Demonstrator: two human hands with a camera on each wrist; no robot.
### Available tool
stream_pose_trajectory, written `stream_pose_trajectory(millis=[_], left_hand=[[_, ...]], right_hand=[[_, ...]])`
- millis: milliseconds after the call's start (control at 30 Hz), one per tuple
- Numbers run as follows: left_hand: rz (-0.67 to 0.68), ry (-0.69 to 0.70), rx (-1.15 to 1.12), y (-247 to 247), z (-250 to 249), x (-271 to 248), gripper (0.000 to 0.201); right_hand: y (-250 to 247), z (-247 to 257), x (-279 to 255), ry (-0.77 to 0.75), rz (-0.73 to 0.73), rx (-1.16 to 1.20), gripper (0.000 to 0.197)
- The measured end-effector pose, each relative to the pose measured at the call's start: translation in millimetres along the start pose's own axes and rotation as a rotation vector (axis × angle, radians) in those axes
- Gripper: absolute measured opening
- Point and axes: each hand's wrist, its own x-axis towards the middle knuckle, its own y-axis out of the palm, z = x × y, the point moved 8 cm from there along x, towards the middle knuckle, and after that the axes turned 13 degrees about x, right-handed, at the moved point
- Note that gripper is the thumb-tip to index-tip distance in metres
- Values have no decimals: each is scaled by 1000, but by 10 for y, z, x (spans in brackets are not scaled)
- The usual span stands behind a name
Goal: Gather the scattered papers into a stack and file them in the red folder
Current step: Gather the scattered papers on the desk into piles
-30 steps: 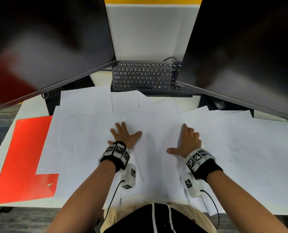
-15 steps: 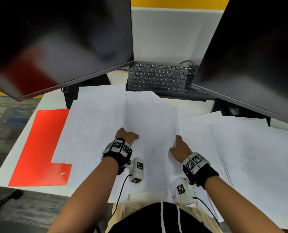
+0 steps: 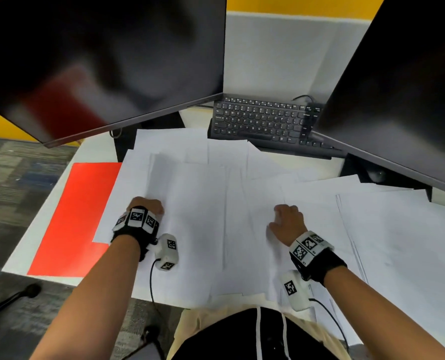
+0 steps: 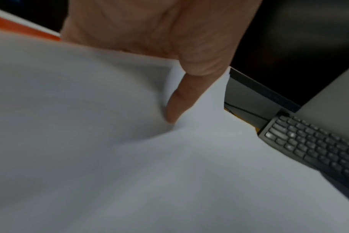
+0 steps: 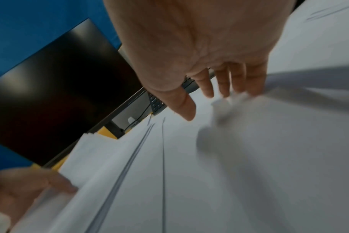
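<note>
Resting on the spread of white papers (image 3: 198, 229), both hands sit on the bench (image 3: 47, 240) in front of the person. The left hand (image 3: 147, 207) grips the left edge of a lifted sheet: its thumb (image 4: 181, 97) lies on top and the fingers are hidden beneath. The right hand (image 3: 286, 224) has its fingers (image 5: 237, 80) slightly bent, tips touching a crumpled paper edge; whether this grip holds the paper cannot be told. The red folder (image 3: 70, 216) lies flat at the bench's left side, partly covered by papers. A black keyboard (image 3: 263, 120) sits behind the papers, between two dark monitors (image 3: 107, 61).
</note>
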Motion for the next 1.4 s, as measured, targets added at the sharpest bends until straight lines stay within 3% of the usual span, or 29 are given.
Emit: stream_pose_trajectory(millis=[100,200,367,467,533,667,833,933,967,1033,1100,1233,1400], left_hand=[[-137,-62,109,-107,111,-35,63],[-159,-60,17,-30,92,-123,78],[-86,-64,-190,146,112,-17,75],[63,15,-229,314,61,97,73],[136,59,-241,433,23,105,85],[214,138,-248,603,-108,94,88],[157,235,-352,598,-252,26,61],[113,223,-420,560,-263,-36,52],[103,205,-441,544,-239,-28,51],[58,174,-392,459,-154,10,30],[21,147,-331,384,-57,51,17],[-26,143,-340,293,13,77,43],[23,162,-354,279,-85,130,51]], right_hand=[[-9,-27,-13,21,-68,-116,66],[94,-128,-54,125,-80,-210,103],[-127,-347,-104,293,-278,92,132],[-363,-395,-137,347,-316,49,123],[-465,-407,-116,368,-294,11,116],[-486,-420,-41,325,-271,142,84],[-258,-215,27,118,-182,395,70],[-153,-37,29,59,-130,440,68],[-166,-16,26,55,-155,455,69],[-272,-89,30,117,-258,511,68],[-358,-191,72,195,-295,508,56],[-286,-196,168,210,-197,321,35],[-267,-5,189,130,-315,380,32]])
